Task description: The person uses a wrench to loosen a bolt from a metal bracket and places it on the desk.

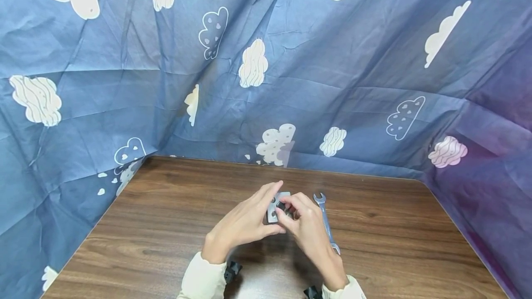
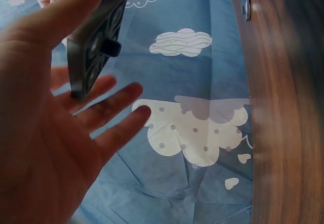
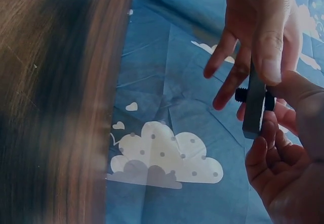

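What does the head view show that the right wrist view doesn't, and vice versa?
Head only: the wrench lying on the tabletop, both cream sleeves, and the holed face of the metal plate.

Right wrist only: the threaded end of the black bolt sticking out past the plate, which appears nearly edge-on there.

Both: left hand holding the plate, right hand with fingers at the bolt's head, part of the wooden tabletop, and the cloud-print cloth.

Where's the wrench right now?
In the head view, the open-end wrench lies on the wooden table, just to the right of the person's right hand.
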The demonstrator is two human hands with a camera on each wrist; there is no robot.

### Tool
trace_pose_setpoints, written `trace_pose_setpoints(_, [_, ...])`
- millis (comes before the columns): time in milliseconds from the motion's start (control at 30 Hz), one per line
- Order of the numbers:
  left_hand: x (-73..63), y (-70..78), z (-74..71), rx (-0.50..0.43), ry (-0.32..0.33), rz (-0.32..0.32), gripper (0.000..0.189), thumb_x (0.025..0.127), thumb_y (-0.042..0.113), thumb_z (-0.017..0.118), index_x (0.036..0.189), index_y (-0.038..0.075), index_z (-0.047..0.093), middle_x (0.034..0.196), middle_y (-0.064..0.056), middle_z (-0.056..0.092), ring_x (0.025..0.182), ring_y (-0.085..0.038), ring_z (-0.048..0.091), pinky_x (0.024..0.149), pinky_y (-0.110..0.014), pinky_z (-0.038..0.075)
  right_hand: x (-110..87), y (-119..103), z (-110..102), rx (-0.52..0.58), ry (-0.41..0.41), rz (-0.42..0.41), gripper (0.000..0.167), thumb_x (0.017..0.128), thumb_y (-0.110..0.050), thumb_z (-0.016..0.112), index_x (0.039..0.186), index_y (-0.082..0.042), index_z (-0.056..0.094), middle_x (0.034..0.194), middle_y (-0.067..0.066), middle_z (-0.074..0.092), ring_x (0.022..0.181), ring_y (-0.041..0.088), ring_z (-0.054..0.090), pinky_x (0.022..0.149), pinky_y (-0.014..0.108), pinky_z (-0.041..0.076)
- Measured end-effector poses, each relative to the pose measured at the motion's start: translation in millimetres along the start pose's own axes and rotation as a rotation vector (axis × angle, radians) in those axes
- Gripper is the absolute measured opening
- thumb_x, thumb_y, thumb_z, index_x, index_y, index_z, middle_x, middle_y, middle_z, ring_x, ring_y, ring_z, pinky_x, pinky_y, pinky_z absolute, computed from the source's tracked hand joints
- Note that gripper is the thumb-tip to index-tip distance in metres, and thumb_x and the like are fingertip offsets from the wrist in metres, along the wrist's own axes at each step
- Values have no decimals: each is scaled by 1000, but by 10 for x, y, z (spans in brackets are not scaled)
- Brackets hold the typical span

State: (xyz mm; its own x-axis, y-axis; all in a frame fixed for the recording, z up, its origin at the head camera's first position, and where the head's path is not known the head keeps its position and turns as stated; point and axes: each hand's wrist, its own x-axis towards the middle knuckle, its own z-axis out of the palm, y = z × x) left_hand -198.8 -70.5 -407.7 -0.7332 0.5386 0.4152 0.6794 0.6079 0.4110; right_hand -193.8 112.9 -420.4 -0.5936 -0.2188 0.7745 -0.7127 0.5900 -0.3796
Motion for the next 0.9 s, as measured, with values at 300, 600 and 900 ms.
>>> trace_pose_setpoints(300, [10,10,24,92,37,-49,92,80,44,79,151,5,35,139,-9,56,116,-18,62,94,-34,53,5,-15,-15,5,23,-8,21,73,-3,82,91,-7,71,78,0,59,64,7,54,58,12,43])
trace_pose_setpoints(600, [7,-26,29,213,136,14,63,72,36,79,124,11,57,108,3,68,84,-11,64,74,-29,53,-3,-31,10,23,8,15,21,73,-3,81,91,-8,71,80,-1,60,65,7,55,58,11,44])
trace_pose_setpoints(900, [7,-46,3,252,164,35,59,73,39,78,122,13,58,104,4,68,87,-9,63,74,-30,52,11,-54,4,40,-37,50,21,77,-6,81,96,-8,72,85,-3,61,70,5,57,59,16,47])
